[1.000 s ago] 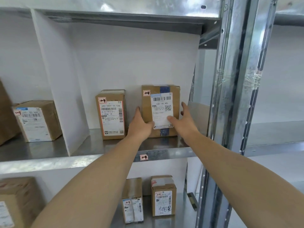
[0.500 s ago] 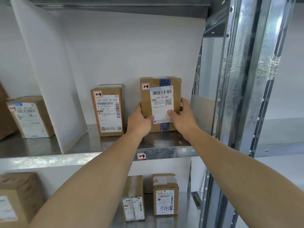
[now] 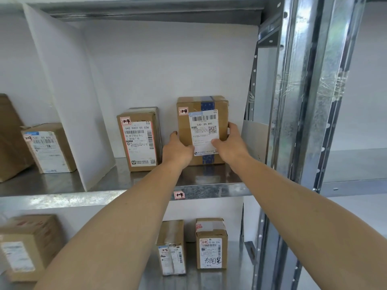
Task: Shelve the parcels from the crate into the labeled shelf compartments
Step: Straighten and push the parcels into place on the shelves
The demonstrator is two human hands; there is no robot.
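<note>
- Both hands stay on the parcel (image 3: 202, 130), as they were half a second ago. The right hand (image 3: 230, 147) now wraps a little further round its right edge, and the box looks set slightly deeper than a second ago.
- The shelf (image 3: 209, 191) is a metal board with a white back wall. A white divider (image 3: 69, 101) on the left and a metal post (image 3: 303, 101) on the right bound the compartment.
- The parcel stands upright on this board, in the right half of that compartment.
- It is a brown cardboard box, taller than wide, with blue tape (image 3: 207, 105) running down its front.
- A second parcel (image 3: 139, 143) stands upright just to its left, a narrow gap between them.
- The left hand (image 3: 178, 151) sits in that gap, gripping the box's lower left edge. Its thumb lies on the front, and the fingers behind are hidden.
- The right hand's thumb presses the lower part of the label, and its fingers (image 3: 232, 127) curl round the right edge.
- The white label (image 3: 204, 132) carries a barcode, a QR code and "530- D5 A85".
- A small red-edged tag (image 3: 183, 111) on the parcel's top left corner reads like "1-4". A similar shelf tag (image 3: 179, 195) sits on the front rim below.
</note>
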